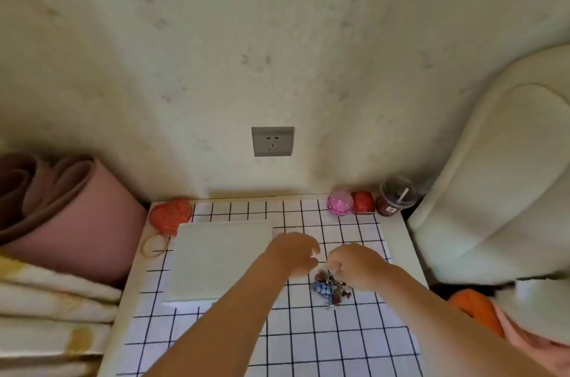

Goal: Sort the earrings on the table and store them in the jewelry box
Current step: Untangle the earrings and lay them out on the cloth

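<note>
A small heap of earrings (330,288), blue, red and dark, lies on the white table with the black grid cloth (308,346). Left of the heap sits a flat white jewelry box (216,259) with its lid closed. My left hand (294,253) hovers between the box and the heap, fingers curled downward, and I cannot make out anything in it. My right hand (357,265) is just above the heap, its fingertips curled down onto the top earrings. The picture is blurred, so whether it pinches one is unclear.
At the table's back edge stand a red heart-shaped box (169,215), a pink ball (339,202), a red box (363,202) and a dark drink cup with a straw (396,196). A ring of tape (152,246) lies left of the jewelry box. A rolled pink mat (71,207) is left, a white chair (499,176) right.
</note>
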